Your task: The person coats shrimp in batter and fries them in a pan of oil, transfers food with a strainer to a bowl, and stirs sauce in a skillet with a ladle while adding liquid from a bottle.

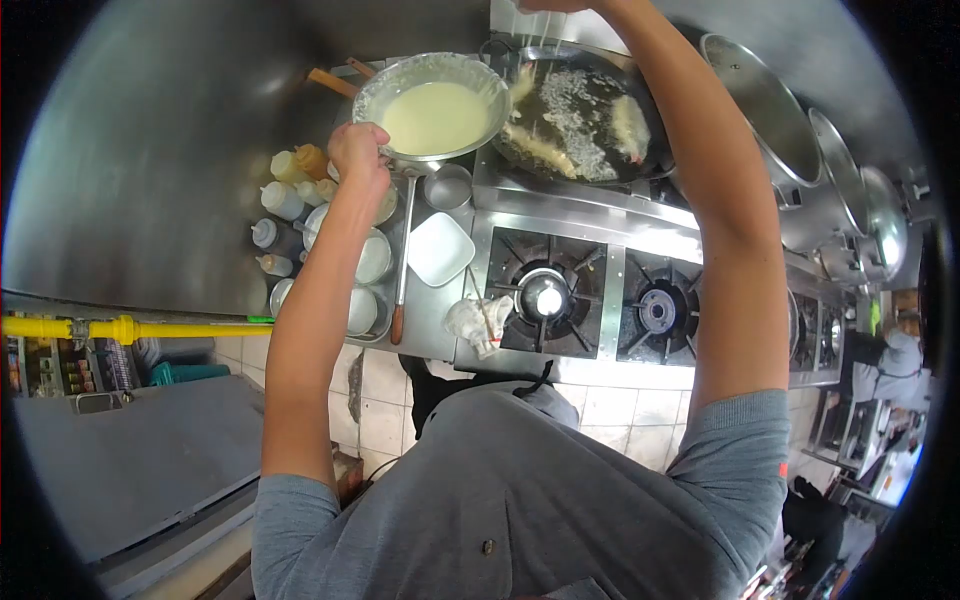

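My left hand [360, 152] grips the near-left rim of a metal bowl [362, 100] filled with pale yellow batter [440, 118]. The bowl is raised beside a wide black frying pan [497, 62], where battered pieces [630, 128] fry in bubbling oil. At the top edge, over the pan, my right hand [552, 4] is mostly cut off by the frame. Pale thin strands hang below it towards the oil. Its fingers are too hidden to show whether it holds anything. Below the bowl lies a long-handled utensil [405, 250] with a wooden grip.
Squeeze bottles [282, 200] and small containers [374, 256] crowd the left counter. A white square dish [440, 250] and crumpled cloth [480, 322] lie left of the gas burners [546, 292]. Large pots [765, 105] stand at right. A yellow pipe [180, 328] runs left; another person [895, 360] is far right.
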`<state>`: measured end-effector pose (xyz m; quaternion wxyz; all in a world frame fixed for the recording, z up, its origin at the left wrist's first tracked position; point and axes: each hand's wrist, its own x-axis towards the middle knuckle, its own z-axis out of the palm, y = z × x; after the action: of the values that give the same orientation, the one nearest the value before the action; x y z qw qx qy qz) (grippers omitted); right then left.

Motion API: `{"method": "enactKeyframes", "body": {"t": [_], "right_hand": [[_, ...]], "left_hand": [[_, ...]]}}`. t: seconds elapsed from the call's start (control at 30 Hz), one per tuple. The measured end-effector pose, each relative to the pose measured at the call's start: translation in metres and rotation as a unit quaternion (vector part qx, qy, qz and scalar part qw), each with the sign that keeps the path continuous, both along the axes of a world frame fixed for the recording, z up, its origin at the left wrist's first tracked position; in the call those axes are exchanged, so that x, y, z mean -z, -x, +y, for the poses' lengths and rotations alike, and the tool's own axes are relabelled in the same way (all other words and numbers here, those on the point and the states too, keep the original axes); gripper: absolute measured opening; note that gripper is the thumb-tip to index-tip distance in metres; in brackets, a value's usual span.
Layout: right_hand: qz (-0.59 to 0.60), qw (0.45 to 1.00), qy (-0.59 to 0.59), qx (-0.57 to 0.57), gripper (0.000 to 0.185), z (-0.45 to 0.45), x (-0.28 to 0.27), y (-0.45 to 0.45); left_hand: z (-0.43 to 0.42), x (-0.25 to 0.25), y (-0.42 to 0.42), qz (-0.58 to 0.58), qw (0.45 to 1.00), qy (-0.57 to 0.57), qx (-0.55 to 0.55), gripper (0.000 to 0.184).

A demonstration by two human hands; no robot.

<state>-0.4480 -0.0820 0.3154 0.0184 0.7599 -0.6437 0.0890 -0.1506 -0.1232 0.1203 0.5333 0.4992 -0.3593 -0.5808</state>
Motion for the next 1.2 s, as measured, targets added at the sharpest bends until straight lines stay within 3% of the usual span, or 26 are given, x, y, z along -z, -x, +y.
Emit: {"method": "enactKeyframes", "body": {"t": [0.17,0.37,0.57,0.63,0.67,0.73,0.8,0.9,0.97,1.0,1.13,1.2], "right_hand": [[-0.001,0.999,0.035,0.018,0.026,0.014,0.016,0.021],[-0.02,0.999,-0.013,0.048,0.032,0.045,0.01,0.032],[-0.065,0.996,0.053,0.04,0.032,0.044,0.016,0.025],[-0.041,0.999,-0.018,0.003,0.034,0.035,0.016,0.001],[-0.04,0.999,-0.018,-0.001,0.034,0.024,0.028,-0.006],[-0.076,0.991,-0.084,-0.077,0.059,-0.004,0.077,-0.018],[-0.1,0.982,-0.143,-0.071,0.055,-0.018,0.112,-0.031],[-0.056,0.995,-0.07,-0.047,0.056,-0.014,0.138,-0.051],[-0.058,0.989,-0.116,-0.064,0.058,-0.035,0.149,-0.053],[-0.06,0.982,-0.164,-0.078,0.061,-0.042,0.147,-0.056],[-0.048,0.98,-0.165,-0.097,0.05,-0.059,0.125,-0.049],[-0.047,0.993,-0.09,-0.063,0.051,-0.066,0.097,-0.044]], "left_hand": [[-0.001,0.003,-0.002,0.002,1.0,-0.001,0.013,0.04],[-0.004,0.009,0.003,-0.01,1.0,-0.012,0.024,0.026],[0.009,-0.001,0.021,-0.013,1.0,-0.013,0.022,0.019],[0.011,0.0,0.03,0.015,0.999,-0.011,0.032,0.009],[0.011,-0.001,0.035,0.007,1.0,-0.021,0.017,0.009],[0.006,-0.002,0.045,0.015,1.0,-0.019,0.016,0.013],[0.007,-0.014,0.05,0.011,0.998,-0.025,0.051,0.02],[-0.001,-0.025,0.062,0.012,0.999,-0.002,0.046,0.023],[-0.006,-0.031,0.065,-0.014,0.997,-0.003,0.074,0.026],[-0.008,-0.03,0.07,0.009,0.998,0.009,0.065,0.025],[-0.026,-0.032,0.079,0.024,0.998,0.006,0.053,0.017],[-0.037,-0.031,0.078,0.017,0.998,-0.005,0.053,0.017]]}}
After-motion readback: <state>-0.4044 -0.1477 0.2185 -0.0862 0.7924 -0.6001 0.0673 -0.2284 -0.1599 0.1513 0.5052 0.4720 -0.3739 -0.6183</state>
